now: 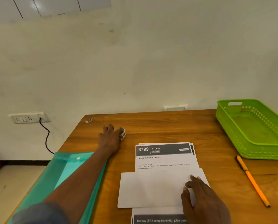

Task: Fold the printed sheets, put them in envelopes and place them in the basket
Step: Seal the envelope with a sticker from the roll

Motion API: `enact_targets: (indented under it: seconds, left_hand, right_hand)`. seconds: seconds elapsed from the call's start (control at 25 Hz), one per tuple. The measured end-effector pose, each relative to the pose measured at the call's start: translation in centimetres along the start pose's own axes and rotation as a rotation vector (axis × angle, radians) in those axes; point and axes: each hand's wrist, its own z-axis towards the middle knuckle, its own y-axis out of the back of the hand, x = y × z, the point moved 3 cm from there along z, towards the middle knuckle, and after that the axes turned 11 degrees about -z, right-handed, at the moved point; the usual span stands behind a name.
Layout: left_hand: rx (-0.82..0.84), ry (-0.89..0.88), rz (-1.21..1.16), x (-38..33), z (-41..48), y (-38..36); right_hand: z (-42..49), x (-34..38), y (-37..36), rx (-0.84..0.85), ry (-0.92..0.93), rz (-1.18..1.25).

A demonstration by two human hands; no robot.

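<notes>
Centrally on the bench [167, 123], a white envelope [151, 189] lies across the stack of printed sheets [164, 160]. The right hand [202, 199] rests on it with relaxed, fairly straight fingers. The left hand [110, 136] reaches far out and touches a small tape roll [122, 133]; whether it grips the roll is unclear. The green basket [228, 131] stands far right, with an orange pencil [252, 181] near it.

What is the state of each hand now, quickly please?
Left hand: at the small white roll; whether it grips cannot be told.
Right hand: open, fingers resting on the white envelope.
</notes>
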Motion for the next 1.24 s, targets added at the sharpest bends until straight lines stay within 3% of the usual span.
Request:
enact_targets:
  seconds: [0.2, 0.36, 0.48, 0.56, 0.88, 1.04, 1.24]
  left_hand:
    - [-0.051, 0.002, -0.168, -0.3, 0.3, -0.2]
    - [-0.085, 0.075, -0.807, -4.6, -4.2, 1.9]
    - [0.043, 0.102, -1.270, -8.6, -10.7, 2.0]
    - [0.119, 0.109, -1.451, -10.5, -14.4, 1.0]
    - [0.144, 0.033, -1.457, -12.7, -20.7, -2.0]
    - [0.083, -0.105, -1.239, -12.4, -21.3, -2.4]
    - [0.081, -0.157, -1.220, -12.5, -21.6, -2.5]
  right_hand:
    - [0.4, -0.3, -0.4, -0.034, 0.023, -0.014]
    - [0.3, -0.1, 0.5, -0.026, -0.017, -0.018]
    - [0.1, 0.6, 1.7, 0.054, -0.054, -0.013]
    - [0.0, 0.8, 2.3, 0.120, -0.037, -0.021]
    - [-0.3, 0.8, 2.8, 0.150, 0.033, 0.179]
    - [-0.3, 1.2, 2.9, 0.103, 0.159, 0.115]
    - [-0.3, 1.1, 2.6, 0.047, 0.186, 0.088]
